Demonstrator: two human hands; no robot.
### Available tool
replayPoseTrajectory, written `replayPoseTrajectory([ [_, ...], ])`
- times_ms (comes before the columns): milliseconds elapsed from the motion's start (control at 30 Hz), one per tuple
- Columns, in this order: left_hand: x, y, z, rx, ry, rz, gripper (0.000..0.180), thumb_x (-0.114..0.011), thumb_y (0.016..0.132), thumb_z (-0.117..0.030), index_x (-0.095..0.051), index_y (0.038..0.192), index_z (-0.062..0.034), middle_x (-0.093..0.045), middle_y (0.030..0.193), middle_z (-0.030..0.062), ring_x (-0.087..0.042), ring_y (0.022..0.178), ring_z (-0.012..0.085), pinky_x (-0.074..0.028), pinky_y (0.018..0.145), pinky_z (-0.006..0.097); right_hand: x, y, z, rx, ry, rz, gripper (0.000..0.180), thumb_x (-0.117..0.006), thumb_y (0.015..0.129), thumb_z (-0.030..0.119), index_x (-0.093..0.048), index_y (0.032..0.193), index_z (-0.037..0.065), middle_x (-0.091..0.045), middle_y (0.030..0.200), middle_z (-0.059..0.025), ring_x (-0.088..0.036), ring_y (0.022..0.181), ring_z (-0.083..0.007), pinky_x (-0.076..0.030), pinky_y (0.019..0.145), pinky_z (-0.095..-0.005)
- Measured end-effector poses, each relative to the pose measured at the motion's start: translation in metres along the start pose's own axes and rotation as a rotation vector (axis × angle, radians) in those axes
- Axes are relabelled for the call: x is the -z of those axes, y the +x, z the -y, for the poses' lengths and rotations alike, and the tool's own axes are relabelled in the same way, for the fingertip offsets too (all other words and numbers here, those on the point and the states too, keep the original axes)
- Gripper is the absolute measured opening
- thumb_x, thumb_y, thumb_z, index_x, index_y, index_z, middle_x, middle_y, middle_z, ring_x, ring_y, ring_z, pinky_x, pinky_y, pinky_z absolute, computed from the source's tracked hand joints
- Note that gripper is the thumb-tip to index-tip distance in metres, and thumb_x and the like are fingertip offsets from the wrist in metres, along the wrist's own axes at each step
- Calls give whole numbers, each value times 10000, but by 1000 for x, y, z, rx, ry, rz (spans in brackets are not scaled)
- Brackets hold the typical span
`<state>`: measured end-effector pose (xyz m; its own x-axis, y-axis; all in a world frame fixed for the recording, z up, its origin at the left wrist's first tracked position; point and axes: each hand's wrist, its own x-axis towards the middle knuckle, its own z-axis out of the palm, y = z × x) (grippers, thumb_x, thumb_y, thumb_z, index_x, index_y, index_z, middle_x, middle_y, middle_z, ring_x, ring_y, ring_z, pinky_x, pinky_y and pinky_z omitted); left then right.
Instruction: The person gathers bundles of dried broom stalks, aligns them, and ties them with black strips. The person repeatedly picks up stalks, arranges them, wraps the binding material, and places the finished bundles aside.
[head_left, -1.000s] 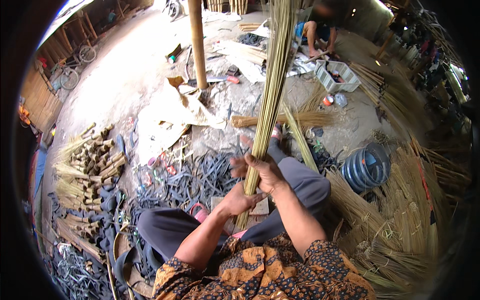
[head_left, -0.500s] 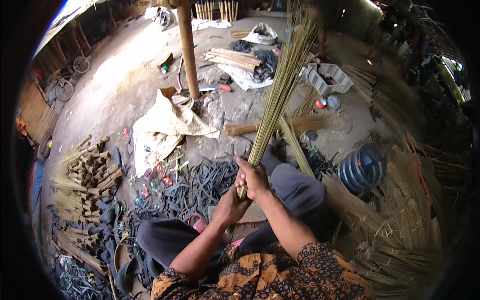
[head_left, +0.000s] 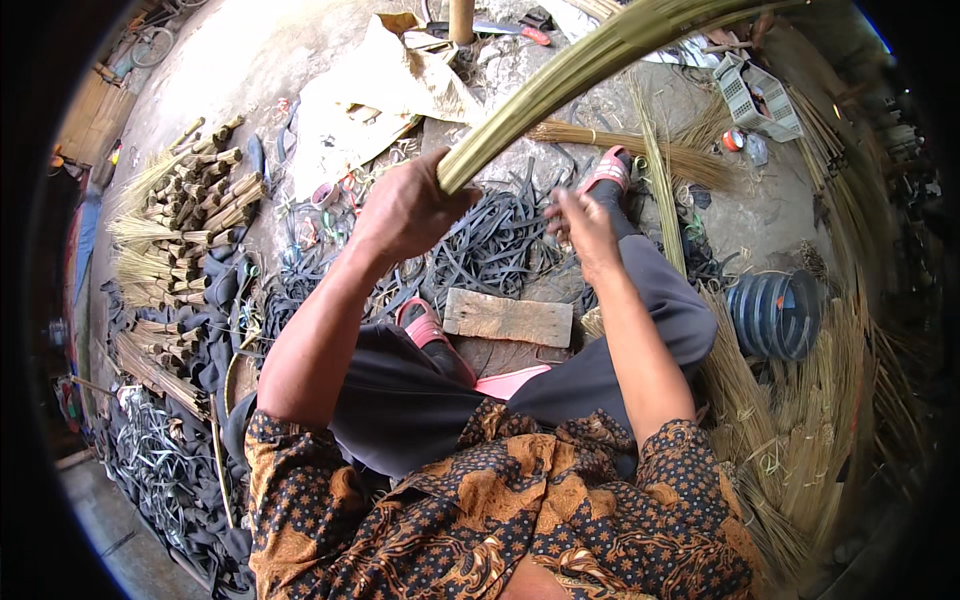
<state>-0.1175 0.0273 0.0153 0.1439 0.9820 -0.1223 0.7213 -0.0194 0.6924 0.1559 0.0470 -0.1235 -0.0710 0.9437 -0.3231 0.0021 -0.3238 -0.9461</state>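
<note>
My left hand (head_left: 408, 208) is closed round the butt end of a long bundle of thin sticks (head_left: 545, 95), like broom bristles. From this fist the bundle slants up to the far right, its tip end bending over. My right hand (head_left: 588, 232) is off the bundle, to the right of it, fingers loosely bent and somewhat blurred; I see nothing in it. Below the hands lies a wooden board (head_left: 508, 317) on the ground between my legs. A heap of black rubber strips (head_left: 495, 240) spreads behind the board.
Several short tied stick bundles (head_left: 190, 220) are piled at left. A pale sack (head_left: 385, 85) and a red-handled knife (head_left: 510, 30) lie ahead. On the right are a loose stick bundle (head_left: 640, 140), a white crate (head_left: 755, 100), a blue ribbed container (head_left: 775, 315) and heaped sticks (head_left: 790, 440).
The bundle, gripped by both hands before, is now in my left hand only and has swung lower to the right. My right hand has let go and moved right. The view has tipped downward.
</note>
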Motion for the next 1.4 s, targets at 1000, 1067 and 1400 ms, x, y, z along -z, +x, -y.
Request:
replayPoseTrajectory([
  [1000,0,11,66,91,141,-144,271,-754,895,-273,-611,1053,-105,-697,761,197,-703,745,427,-541,660,534,-24,32,-124,-73,228,-111,251,-562,975,77,-573,1214,3,-627,871,-45,-605,729,-113,-505,664,-260],
  [1067,-3,11,68,84,161,-140,238,-722,902,-254,-591,1038,-109,-701,766,191,-707,742,422,-545,660,545,-33,7,-81,81,-64,-33,247,-562,1029,99,-575,1252,-6,-603,925,-20,-543,764,-68,-476,707,-231],
  [1400,-30,2,47,-5,208,-213,175,-642,942,-213,-613,1008,-54,-712,779,221,-719,735,437,-560,635,541,-97,-95,72,399,-339,257,281,-483,1110,215,-681,1138,18,-544,735,50,-383,607,-5,-319,540,-227],
])
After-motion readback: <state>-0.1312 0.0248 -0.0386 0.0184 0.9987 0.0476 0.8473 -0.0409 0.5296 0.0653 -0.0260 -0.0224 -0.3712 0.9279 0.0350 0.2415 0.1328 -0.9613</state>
